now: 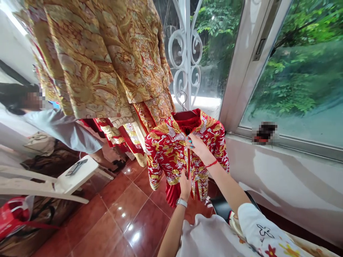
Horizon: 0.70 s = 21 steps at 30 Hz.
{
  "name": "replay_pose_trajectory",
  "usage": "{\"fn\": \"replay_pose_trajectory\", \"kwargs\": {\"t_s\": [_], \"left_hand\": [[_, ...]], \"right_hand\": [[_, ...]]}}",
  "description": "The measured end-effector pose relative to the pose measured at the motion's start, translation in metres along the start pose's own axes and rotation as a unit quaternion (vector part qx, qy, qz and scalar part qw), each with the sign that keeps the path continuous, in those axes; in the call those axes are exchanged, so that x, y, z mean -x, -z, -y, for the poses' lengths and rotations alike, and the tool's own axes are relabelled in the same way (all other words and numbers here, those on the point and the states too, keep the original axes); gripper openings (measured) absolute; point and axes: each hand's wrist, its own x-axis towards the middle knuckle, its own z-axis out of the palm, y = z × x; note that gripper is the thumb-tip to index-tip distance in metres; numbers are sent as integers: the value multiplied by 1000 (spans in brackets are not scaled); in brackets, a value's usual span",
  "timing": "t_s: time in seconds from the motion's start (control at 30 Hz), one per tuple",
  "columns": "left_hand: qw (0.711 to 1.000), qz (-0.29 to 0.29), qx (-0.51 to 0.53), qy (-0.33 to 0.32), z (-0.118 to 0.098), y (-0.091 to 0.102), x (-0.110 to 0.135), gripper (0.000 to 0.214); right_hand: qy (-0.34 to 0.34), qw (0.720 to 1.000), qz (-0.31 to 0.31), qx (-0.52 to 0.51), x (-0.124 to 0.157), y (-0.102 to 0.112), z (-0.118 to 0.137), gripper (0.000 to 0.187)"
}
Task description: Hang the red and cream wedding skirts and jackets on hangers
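Nearest is the wearer's white sleeve, printed with flowers. The left hand, a watch at its wrist, grips the lower front edge of a red jacket embroidered in gold and silver. The right hand, with turquoise nails and a red cord around its wrist, has its fingers bent and closed on the front edge just below the collar. The jacket hangs upright on a hanger, in front of the wearer and above the red tiled floor. To the left, a white seat bears a flat dark object. Long gold-patterned garments hang beside the jacket; past them another person in a pale blue-grey top reaches toward the clothes. Behind the jacket rise a white scrolled grille and a window, with green foliage outside.
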Motion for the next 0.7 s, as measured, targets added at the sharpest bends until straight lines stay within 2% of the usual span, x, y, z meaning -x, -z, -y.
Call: {"fn": "replay_pose_trajectory", "kwargs": {"t_s": [0.13, 0.27, 0.43, 0.5, 0.57, 0.6, 0.63, 0.67, 0.7], "left_hand": [[1000, -8, -8, 19, 6, 4, -3, 16], [999, -7, -11, 39, 12, -1, -1, 18], [999, 7, -14, 48, 17, -9, 10, 16], [999, 36, -19, 20, 14, -2, 11, 15], [997, 46, -24, -54, 5, 17, 3, 14], [994, 19, -26, -105, -3, 32, -6, 13], [987, -35, -29, -157, -14, 50, -18, 13], [973, -115, -30, -200, -27, 71, -34, 14], [950, -207, -29, -230, -42, 93, -53, 14]], "right_hand": [[20, 1000, 5, -12, 0, -14, 19, 30], [22, 1000, 9, -3, 2, -18, 34, 29], [8, 1000, 19, 8, 6, -20, 37, 32], [27, 998, 44, 34, 10, -15, 36, 33], [95, 990, 40, 97, 13, 1, 40, 34], [155, 978, 5, 139, 13, 13, 45, 35], [226, 955, -56, 186, 10, 28, 52, 35], [300, 916, -133, 233, 6, 46, 60, 36], [366, 863, -211, 277, -1, 64, 69, 36]]}}
